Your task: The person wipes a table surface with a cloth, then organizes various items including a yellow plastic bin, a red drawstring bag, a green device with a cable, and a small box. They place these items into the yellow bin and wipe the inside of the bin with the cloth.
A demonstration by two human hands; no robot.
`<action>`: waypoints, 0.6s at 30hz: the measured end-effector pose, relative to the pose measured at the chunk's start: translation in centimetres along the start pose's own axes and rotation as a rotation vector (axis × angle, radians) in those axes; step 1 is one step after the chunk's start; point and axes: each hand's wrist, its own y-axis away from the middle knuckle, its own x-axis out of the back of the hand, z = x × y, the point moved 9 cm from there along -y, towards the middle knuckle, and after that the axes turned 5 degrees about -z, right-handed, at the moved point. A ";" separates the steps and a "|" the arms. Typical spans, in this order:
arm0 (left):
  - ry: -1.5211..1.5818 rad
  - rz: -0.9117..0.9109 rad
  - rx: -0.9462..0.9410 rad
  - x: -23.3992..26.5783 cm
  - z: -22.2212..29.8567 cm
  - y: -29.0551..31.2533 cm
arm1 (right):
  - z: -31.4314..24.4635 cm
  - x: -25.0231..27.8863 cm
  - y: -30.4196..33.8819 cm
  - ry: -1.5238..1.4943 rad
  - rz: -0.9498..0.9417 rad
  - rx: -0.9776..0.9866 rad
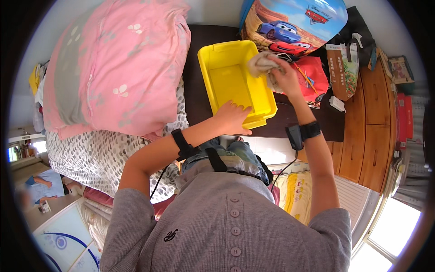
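A yellow plastic bin (pixel 225 81) stands on a dark tabletop (pixel 195 90) in front of me. My left hand (pixel 233 117) rests flat on the bin's near rim, fingers spread, holding it steady. My right hand (pixel 284 75) grips a crumpled beige cloth (pixel 262 63) and presses it against the bin's right rim. Each wrist carries a black strap with a small device. The inside of the bin looks bare.
A bed with a pink quilt (pixel 118 63) and a spotted sheet (pixel 95 154) lies to the left. A cartoon-car bag (pixel 290 22), a red bag (pixel 312 75) and a paper package (pixel 342 70) sit behind the bin. Wooden drawers (pixel 367 122) stand at right.
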 end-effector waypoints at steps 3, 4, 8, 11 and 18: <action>0.170 -0.200 0.192 -2.1 -0.1 0.2 | -0.2 -2.0 2.6 0.263 -0.035 0.078; 0.162 -0.040 0.171 -2.4 -0.2 0.6 | -0.7 -2.5 2.9 0.259 -0.077 0.066; 0.261 0.010 0.254 -1.5 0.0 1.6 | -1.0 -1.5 4.7 -0.011 -0.233 -0.019; 0.061 -0.076 0.329 -2.2 0.0 1.8 | -1.2 0.9 6.3 -0.109 -0.196 0.008; 0.158 0.354 0.467 1.5 0.2 4.5 | -3.8 7.0 6.8 -0.056 0.048 0.183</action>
